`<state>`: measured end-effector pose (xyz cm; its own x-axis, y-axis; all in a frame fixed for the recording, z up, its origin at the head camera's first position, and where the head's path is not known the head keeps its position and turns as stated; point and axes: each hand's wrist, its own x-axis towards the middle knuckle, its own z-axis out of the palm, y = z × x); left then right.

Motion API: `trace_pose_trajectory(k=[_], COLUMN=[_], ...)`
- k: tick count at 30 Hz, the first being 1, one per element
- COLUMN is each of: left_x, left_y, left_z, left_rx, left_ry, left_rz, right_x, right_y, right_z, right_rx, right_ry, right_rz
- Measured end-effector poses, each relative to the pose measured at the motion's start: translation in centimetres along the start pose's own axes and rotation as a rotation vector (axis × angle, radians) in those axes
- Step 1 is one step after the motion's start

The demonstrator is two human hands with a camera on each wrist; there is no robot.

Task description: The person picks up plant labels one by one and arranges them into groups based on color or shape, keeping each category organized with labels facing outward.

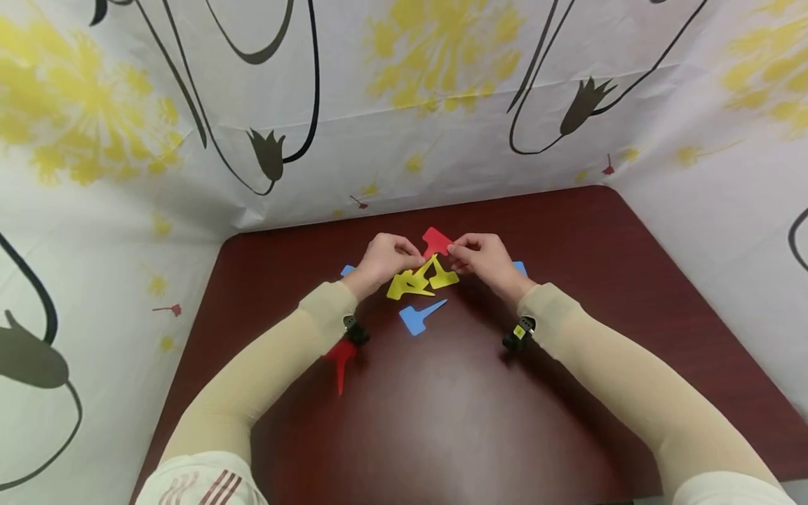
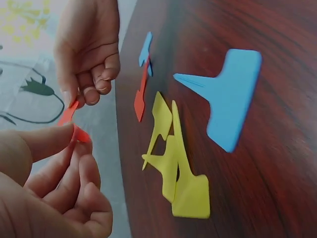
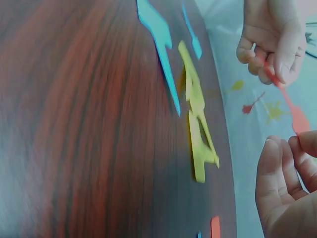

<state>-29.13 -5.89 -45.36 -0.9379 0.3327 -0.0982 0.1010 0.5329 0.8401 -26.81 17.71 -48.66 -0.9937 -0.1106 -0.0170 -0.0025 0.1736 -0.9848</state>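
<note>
Tag (image 1: 435, 243), red and likely light, thin and flexible, is raised near the yellow tags (image 1: 445, 279), left hand (image 1: 381, 261) pinching its stem, right hand (image 1: 485, 261) its broad head, probably the surer hold.

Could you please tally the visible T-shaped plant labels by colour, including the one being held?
Red T-shaped plant labels: 3
Yellow T-shaped plant labels: 3
Blue T-shaped plant labels: 3
Total: 9
</note>
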Motion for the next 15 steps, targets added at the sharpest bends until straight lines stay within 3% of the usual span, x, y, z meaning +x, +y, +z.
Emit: trace_pose_trajectory(k=[3, 9, 12, 15], left_x=[-1.1, -4.5, -5.7, -6.1], left_y=[0.7, 0.9, 0.6, 0.3], left_z=[-0.3, 0.8, 1.5, 2.0], left_rx=[0.175, 0.630, 0.753, 0.749], left_ry=[0.107, 0.273, 0.319, 0.344], left_rz=[0.122, 0.456, 0.516, 0.490], right_x=[-0.4, -1.3, -1.7, -2.1], right_y=[-1.0, -2.2, -2.6, -3.0], right_z=[0.0, 0.4, 0.8, 1.2], right_rx=[-0.006, -0.028, -0.021, -0.002], right_ry=[0.001, -0.010, -0.022, -0.037], right_rz=[0.017, 0.062, 0.074, 0.083])
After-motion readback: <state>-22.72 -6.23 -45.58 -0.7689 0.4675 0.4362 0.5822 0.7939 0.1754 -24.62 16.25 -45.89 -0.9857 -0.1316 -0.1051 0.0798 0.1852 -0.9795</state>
